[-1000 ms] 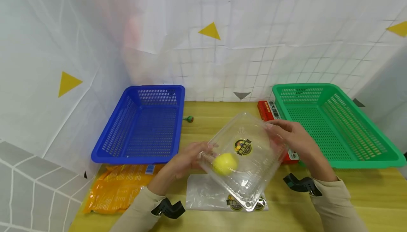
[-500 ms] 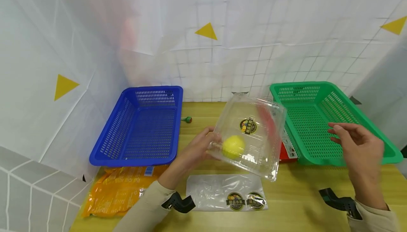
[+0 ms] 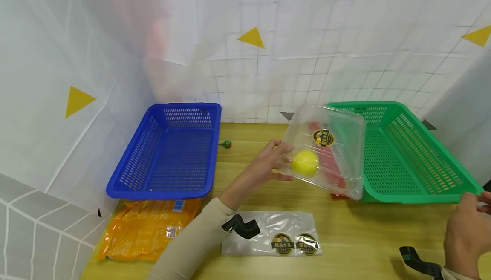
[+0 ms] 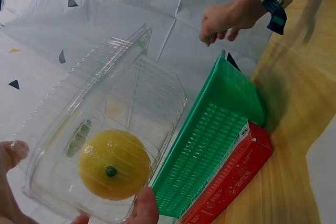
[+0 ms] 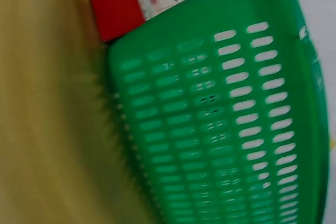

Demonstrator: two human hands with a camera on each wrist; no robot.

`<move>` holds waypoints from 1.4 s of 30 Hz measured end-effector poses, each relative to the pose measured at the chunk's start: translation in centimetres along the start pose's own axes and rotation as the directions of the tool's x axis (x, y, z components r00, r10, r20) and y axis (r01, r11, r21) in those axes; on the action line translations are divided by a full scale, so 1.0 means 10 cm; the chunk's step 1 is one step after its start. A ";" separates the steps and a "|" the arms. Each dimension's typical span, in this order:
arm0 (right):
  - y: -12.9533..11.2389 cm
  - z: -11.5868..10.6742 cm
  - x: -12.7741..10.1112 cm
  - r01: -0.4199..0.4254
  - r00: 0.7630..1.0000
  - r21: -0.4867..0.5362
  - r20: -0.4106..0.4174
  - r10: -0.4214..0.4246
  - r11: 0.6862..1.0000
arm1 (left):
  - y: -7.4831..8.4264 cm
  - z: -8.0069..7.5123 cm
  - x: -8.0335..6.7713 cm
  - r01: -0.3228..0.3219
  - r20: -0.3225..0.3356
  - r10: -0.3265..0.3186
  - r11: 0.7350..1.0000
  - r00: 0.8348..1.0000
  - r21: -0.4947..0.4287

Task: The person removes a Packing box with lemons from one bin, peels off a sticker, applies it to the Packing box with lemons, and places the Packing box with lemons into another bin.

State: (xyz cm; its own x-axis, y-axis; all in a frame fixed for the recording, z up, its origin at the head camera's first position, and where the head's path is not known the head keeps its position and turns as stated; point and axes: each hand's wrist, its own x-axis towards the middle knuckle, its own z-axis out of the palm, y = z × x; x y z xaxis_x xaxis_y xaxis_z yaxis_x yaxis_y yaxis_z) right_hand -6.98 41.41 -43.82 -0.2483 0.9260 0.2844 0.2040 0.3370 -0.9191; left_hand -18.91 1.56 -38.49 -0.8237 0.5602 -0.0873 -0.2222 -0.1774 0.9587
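Observation:
My left hand (image 3: 266, 165) grips the lower left edge of a clear plastic clamshell box (image 3: 345, 122), thumb and fingers on either side of it. Inside the box lies a round yellow fruit (image 4: 114, 164) with a green stem end. The box is tilted and held above the table, with a round dark label (image 3: 323, 137) on it. My right hand (image 3: 466, 229) is by the green basket's near right corner, partly cut off by the frame. Seen in the left wrist view, the right hand (image 4: 228, 22) has loosely curled fingers, with nothing visible in them.
A green basket (image 5: 210, 129) stands at the right, with a red box (image 4: 233, 182) along its left side. At left is a blue basket (image 3: 211, 160), with an orange packet (image 3: 142, 233) before it. A flat clear bag (image 3: 253, 233) lies in front; a lollipop-like item (image 3: 227, 144) lies behind.
My right hand has let go of the box and moved right, past the green basket's near corner. The left hand has carried the box up and to the right, toward the green basket.

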 end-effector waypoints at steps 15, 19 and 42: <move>0.24 0.04 0.02 -0.459 0.888 0.519 0.246 0.388 0.722 | 0.01 0.50 0.57 0.004 -0.011 -0.004 1.000 1.000 0.027; 0.26 0.06 0.02 -0.440 0.897 0.542 0.233 0.375 0.716 | -0.04 0.60 0.68 -0.003 -0.025 0.004 0.999 1.000 0.036; 0.27 0.10 -0.01 -0.438 0.898 0.568 0.241 0.367 0.697 | -0.18 0.76 0.78 -0.092 -0.193 0.165 0.937 0.967 0.338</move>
State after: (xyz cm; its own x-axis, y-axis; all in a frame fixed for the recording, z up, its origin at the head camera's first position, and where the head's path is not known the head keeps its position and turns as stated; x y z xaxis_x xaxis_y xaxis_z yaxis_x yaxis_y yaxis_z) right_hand -7.38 42.09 -46.57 -0.3763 0.9146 -0.1479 -0.2867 -0.2668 -0.9201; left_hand -20.97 12.42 -38.86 -0.9341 0.3564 0.0212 0.0438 0.0554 0.9975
